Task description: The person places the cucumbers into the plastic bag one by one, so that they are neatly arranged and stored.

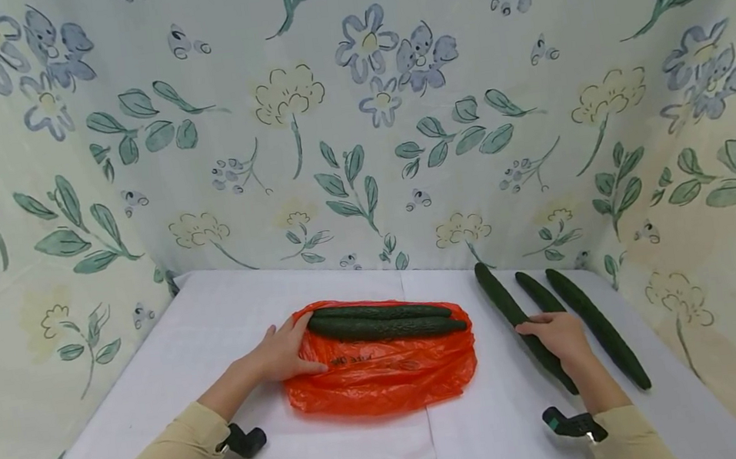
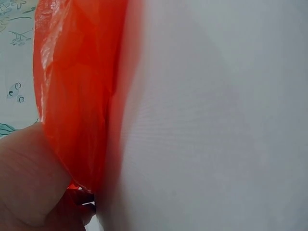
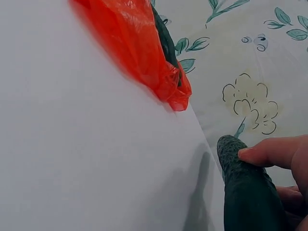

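Observation:
A red plastic bag (image 1: 388,382) lies crumpled on the table with two dark green cucumbers (image 1: 388,326) side by side on it. My left hand (image 1: 281,353) grips the bag's left end, thumb on the front and fingers by the cucumber tips. In the left wrist view, the bag (image 2: 79,86) hides most of the fingers. On the right, my right hand (image 1: 561,333) holds another cucumber (image 1: 505,301) around its middle. The right wrist view shows a thumb or finger pressing on this cucumber (image 3: 250,192) near its bumpy tip.
Two more cucumbers lie just right of my right hand, one (image 1: 538,289) partly behind it and one (image 1: 597,327) farther right. A white cloth (image 1: 370,458) covers the table, with a flowered curtain (image 1: 338,109) behind and at both sides.

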### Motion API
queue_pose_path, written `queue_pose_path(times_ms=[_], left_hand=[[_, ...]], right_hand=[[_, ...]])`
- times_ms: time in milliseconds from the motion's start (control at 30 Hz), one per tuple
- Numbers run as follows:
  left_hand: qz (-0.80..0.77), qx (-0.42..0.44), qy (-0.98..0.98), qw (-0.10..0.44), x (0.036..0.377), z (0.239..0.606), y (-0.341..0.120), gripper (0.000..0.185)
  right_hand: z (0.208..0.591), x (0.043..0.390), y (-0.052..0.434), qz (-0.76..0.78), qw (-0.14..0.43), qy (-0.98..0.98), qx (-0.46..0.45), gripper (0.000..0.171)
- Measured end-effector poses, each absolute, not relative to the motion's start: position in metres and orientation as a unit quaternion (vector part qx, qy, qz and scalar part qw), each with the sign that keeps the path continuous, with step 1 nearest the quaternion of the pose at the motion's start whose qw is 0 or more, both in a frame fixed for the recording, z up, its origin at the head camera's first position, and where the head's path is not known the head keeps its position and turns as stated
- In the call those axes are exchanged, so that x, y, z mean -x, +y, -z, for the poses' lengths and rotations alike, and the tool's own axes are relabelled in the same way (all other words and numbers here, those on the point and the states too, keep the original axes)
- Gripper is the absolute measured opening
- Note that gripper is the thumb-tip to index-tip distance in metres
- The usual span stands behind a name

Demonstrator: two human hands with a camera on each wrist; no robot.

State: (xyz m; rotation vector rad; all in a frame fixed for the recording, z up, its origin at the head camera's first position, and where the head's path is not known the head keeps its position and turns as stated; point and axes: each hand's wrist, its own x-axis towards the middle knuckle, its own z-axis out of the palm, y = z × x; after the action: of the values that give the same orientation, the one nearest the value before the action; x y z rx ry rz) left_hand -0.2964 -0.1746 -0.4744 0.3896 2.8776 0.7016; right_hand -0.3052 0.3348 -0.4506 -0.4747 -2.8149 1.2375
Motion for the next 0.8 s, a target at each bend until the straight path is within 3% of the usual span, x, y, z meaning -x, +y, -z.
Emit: queue_pose_path(times_ms=[433,800], left_hand=[[-0.236,-0.129,0.960,0.079,0.296,0.471,-0.175,0.117],[-0.246,-0.122,0.958,0.085,0.294,0.474,-0.177,0.118]], right_hand=[[0.424,0.304,0.306,-0.390,-0.030,-0.911,0.132,0.058],[0.407,0.302,0.282,-0.372,-0.055,-0.926,0.044,0.048]])
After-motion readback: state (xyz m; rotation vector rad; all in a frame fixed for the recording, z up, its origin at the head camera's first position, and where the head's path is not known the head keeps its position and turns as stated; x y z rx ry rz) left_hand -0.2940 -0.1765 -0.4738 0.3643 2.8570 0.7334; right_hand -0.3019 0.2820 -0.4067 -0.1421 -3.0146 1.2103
